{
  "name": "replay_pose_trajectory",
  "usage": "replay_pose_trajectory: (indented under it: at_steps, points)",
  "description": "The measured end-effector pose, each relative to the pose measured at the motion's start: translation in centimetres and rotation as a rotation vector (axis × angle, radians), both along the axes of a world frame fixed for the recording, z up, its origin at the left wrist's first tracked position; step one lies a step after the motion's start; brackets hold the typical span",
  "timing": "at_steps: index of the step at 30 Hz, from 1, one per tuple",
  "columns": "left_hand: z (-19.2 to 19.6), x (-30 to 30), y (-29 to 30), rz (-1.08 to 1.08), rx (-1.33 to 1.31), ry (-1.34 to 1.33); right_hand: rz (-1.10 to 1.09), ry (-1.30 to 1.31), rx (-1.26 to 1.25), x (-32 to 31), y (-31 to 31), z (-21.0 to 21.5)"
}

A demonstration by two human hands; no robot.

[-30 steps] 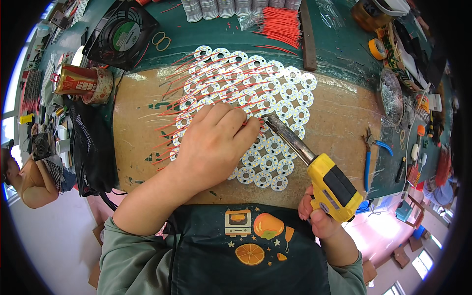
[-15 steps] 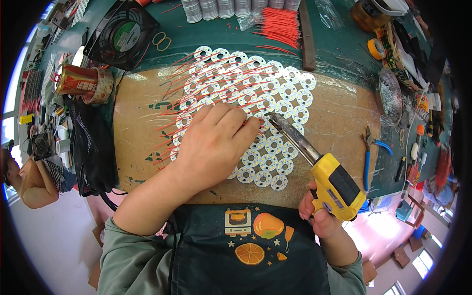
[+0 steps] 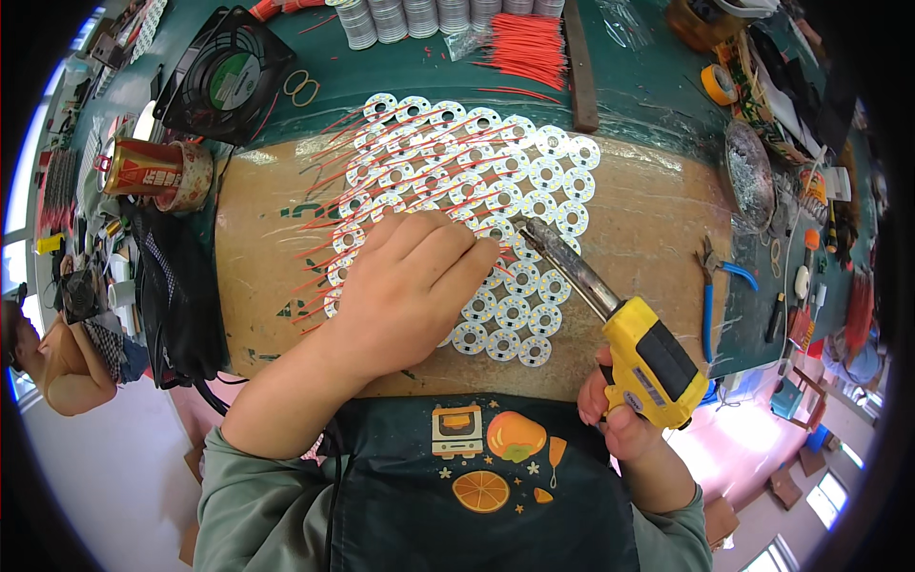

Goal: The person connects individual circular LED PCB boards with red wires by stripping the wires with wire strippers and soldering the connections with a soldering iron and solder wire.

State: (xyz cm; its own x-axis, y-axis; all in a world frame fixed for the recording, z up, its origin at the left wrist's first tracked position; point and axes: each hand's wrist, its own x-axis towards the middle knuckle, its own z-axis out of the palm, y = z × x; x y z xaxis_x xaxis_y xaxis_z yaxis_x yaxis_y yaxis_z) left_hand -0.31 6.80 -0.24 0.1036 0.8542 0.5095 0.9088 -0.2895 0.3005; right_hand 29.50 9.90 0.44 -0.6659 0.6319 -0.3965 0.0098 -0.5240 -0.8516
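My right hand [image 3: 620, 405] grips a yellow soldering gun [image 3: 653, 367] by its handle. Its metal barrel slants up and left, and the tip is over the rows of round white LED boards [image 3: 552, 175]. Across these boards my left hand [image 3: 419, 286] reaches from the left, fingers bent and pressed together beside the tip. Red wire [image 3: 507, 255] shows just past its fingertips; the pinch itself is hidden. Many boards on the left carry thin red wires [image 3: 329, 176] trailing leftward. Boards at the right and near edge, such as one LED board [image 3: 536, 352], show no wire.
A brown board [image 3: 658, 219] lies under the LED boards. Behind are loose red wires [image 3: 524, 48], stacked discs [image 3: 389, 19] and a metal bar [image 3: 583, 86]. A black fan [image 3: 224, 76] and a can [image 3: 143, 167] stand left; pliers [image 3: 708, 296] and a metal dish [image 3: 748, 176] lie right.
The whole view has shifted slightly, moving the boards a little left in it. My left hand has come slightly nearer to me. The soldering gun stays in my right hand, almost still.
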Motion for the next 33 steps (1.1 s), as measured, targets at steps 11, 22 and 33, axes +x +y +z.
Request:
replay_pose_trajectory:
  at_steps: [11,22,33]
  points:
    - [-0.6,0.1,-0.1,-0.011,-0.103,0.014,0.051,-0.058,-0.001,1.1,-0.6,-0.2]
    - [-0.7,0.1,-0.1,-0.003,-0.098,0.035,0.104,0.052,0.093,1.1,-0.4,-0.9]
    - [-0.5,0.2,-0.3,0.005,-0.110,0.039,0.019,0.027,-0.051,1.2,-0.7,0.1]
